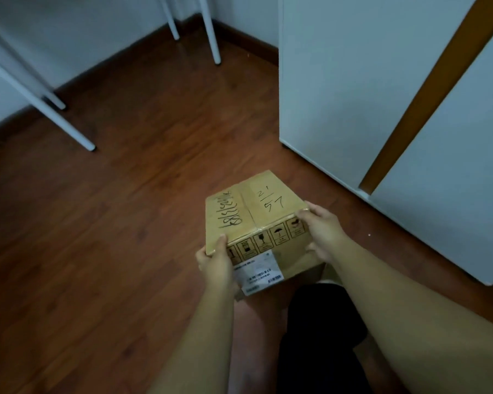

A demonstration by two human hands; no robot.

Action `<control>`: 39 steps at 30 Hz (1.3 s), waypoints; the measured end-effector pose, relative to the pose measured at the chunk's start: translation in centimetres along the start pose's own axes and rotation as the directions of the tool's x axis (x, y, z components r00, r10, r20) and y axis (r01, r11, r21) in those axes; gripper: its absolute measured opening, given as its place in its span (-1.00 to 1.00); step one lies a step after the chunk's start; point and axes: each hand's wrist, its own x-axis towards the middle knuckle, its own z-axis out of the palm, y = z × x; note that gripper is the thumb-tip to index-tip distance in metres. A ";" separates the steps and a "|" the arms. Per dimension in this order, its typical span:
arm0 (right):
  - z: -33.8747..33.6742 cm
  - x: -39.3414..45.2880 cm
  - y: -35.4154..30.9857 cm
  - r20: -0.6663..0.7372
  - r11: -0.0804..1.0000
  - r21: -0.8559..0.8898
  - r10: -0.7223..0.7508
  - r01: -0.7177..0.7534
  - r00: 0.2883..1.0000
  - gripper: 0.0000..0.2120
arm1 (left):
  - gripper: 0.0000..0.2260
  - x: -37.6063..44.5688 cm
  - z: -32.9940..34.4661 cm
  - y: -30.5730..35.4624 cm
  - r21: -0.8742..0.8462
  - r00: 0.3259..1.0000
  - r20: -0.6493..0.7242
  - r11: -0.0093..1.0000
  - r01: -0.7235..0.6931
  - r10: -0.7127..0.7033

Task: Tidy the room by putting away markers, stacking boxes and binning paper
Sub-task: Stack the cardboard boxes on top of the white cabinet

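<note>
Cardboard box with marker scribbles is clamped between the left hand and right hand, held above the wood floor by the white cabinet. Looks like the stacking step; next it needs another box to land on, none visible.
</note>
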 end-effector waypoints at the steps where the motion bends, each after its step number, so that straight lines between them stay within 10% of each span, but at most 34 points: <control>1: 0.1 -0.9 -1.7 -0.001 1.000 0.011 -0.024 0.024 1.000 -0.53 | -0.62 -0.9 0.5 1.5 -0.056 0.999 0.037 0.998 0.030 -0.028; 17: 2.4 -16.5 -28.7 0.088 0.754 0.356 -0.616 0.553 0.783 -0.55 | -0.61 -17.6 7.1 26.1 -0.520 0.830 0.104 0.741 -0.425 0.548; 39: -1.8 -33.0 -46.5 -0.086 0.277 0.097 -0.955 0.956 0.285 -0.34 | -0.48 -33.3 12.7 47.8 -0.656 0.186 0.415 0.435 -0.617 0.891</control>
